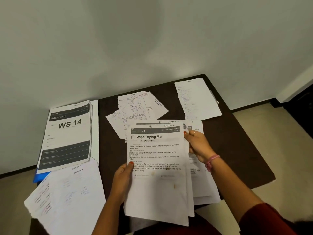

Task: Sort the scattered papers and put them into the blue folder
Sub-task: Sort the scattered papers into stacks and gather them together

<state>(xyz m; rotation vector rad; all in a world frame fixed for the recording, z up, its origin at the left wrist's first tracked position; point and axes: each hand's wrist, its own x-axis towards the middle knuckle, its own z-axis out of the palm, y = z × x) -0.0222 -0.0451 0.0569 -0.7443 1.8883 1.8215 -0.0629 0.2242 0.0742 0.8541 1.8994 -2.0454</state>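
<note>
My left hand grips the left edge of a stack of printed sheets whose top page reads "Wipe Drying Mat". My right hand pinches the stack's upper right edge. The stack is held above the dark table. The blue folder shows only as a corner at the left, under a pile topped by a "WS 14" sheet. Handwritten papers lie scattered at the table's middle back. One handwritten sheet lies at the back right. Several more sheets lie at the front left.
More printed pages lie under my right forearm at the table's front right. A white wall stands right behind the table. Tiled floor shows to the right, beyond the table's edge.
</note>
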